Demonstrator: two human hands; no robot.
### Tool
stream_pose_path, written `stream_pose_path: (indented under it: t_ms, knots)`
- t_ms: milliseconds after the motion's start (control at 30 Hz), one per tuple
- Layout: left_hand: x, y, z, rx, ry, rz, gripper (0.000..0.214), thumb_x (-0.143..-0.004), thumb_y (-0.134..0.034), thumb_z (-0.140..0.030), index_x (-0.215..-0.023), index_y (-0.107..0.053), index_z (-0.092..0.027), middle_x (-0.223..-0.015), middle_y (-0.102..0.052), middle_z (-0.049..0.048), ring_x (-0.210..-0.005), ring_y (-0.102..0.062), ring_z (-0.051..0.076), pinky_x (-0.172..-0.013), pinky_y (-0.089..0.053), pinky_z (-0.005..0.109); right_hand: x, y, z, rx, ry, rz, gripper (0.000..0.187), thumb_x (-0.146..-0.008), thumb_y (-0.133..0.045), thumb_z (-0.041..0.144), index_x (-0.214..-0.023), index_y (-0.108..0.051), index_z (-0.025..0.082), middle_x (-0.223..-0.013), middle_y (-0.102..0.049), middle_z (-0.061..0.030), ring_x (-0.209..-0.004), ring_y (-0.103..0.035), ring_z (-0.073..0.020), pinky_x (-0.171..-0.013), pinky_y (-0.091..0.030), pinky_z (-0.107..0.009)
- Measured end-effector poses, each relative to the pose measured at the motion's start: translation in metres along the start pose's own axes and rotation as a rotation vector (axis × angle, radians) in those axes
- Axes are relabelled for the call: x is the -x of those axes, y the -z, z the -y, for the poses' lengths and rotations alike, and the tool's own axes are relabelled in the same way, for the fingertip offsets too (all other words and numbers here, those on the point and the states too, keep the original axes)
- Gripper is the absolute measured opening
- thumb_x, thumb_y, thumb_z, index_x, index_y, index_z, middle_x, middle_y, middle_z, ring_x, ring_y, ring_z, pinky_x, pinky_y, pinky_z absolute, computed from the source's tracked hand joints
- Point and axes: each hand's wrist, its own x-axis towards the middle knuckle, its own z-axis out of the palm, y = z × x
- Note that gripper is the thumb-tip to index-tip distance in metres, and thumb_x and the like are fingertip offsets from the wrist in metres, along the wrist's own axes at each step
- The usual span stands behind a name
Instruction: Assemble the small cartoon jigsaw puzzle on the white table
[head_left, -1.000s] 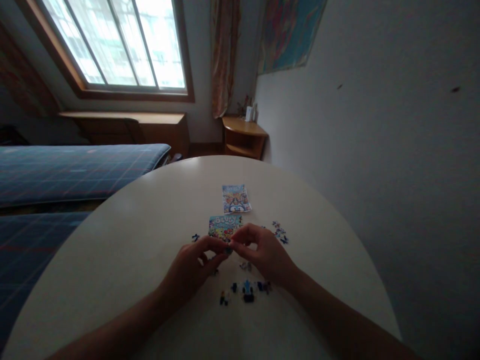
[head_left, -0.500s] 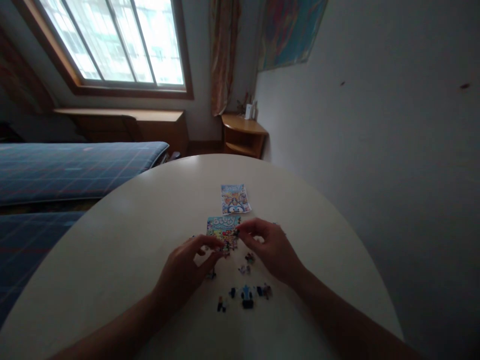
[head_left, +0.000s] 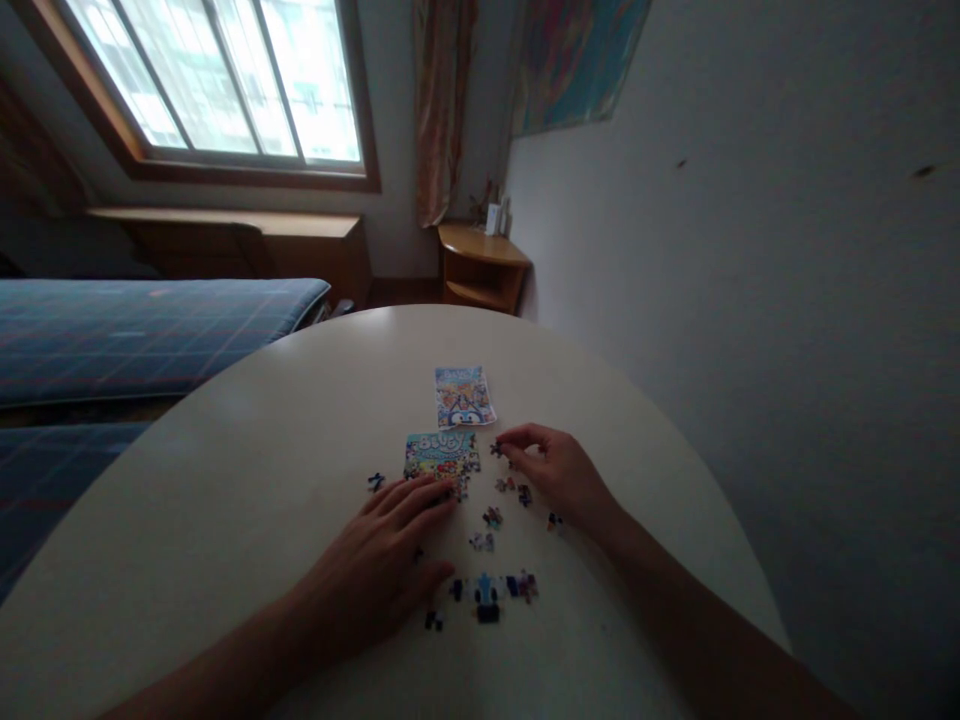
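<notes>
A partly joined jigsaw puzzle [head_left: 442,452] with "Bluey" lettering lies on the round table. My left hand [head_left: 397,535] rests flat over its lower edge, fingers stretched out and hiding part of it. To the right of the puzzle, my right hand [head_left: 551,465] pinches a small dark puzzle piece [head_left: 496,449] between thumb and fingertips. Several loose pieces, among them a reddish one [head_left: 492,517] and a pale one [head_left: 482,542], are scattered below that hand. Nearer to me sits a joined cluster of blue and dark pieces [head_left: 486,592].
Beyond the puzzle lies a printed picture sheet [head_left: 463,398] with a blue dog face. The white round table [head_left: 315,400] stands beside a wall on the right. A bed with a blue plaid mattress [head_left: 150,330] is at the left, and a corner shelf [head_left: 484,245] stands behind.
My left hand has gone from curled fingers to lying flat on the puzzle's lower part. My right hand, holding the piece, has moved slightly right, away from the puzzle's edge.
</notes>
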Motion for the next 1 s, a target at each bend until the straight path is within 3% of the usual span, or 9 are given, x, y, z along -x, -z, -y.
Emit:
stream_pose_path:
  t_ms: [267, 667, 1000]
  knots:
    - [0.002, -0.001, 0.002, 0.008, -0.008, 0.001, 0.051, -0.094, -0.058, -0.033, -0.142, -0.047, -0.025, -0.151, -0.046, 0.0062, -0.138, -0.042, 0.029, -0.113, -0.039, 0.052, -0.001, -0.003, 0.001, -0.002, 0.029, 0.053, 0.020, -0.089, -0.060, 0.029, -0.096, -0.076, 0.020, -0.096, -0.077, -0.0067, -0.088, -0.071, -0.0222, -0.083, -0.053, -0.038]
    - [0.000, 0.000, 0.001, 0.016, -0.011, 0.007, 0.051, -0.093, -0.058, -0.032, -0.143, -0.046, -0.024, -0.151, -0.046, 0.0061, -0.138, -0.042, 0.029, -0.113, -0.039, 0.052, -0.001, -0.023, -0.002, 0.191, 0.189, 0.083, 0.013, -0.089, -0.066, 0.022, -0.095, -0.078, 0.026, -0.093, -0.077, -0.0048, -0.096, -0.065, -0.0231, -0.090, -0.047, -0.042]
    - [0.000, 0.001, -0.001, 0.022, -0.002, 0.001, 0.050, -0.094, -0.058, -0.032, -0.142, -0.047, -0.024, -0.151, -0.047, 0.0067, -0.138, -0.044, 0.029, -0.113, -0.040, 0.052, 0.000, -0.018, 0.000, 0.295, 0.240, 0.132, 0.016, -0.088, -0.068, 0.024, -0.101, -0.076, 0.027, -0.103, -0.074, -0.0051, -0.101, -0.062, -0.0230, -0.091, -0.039, -0.041]
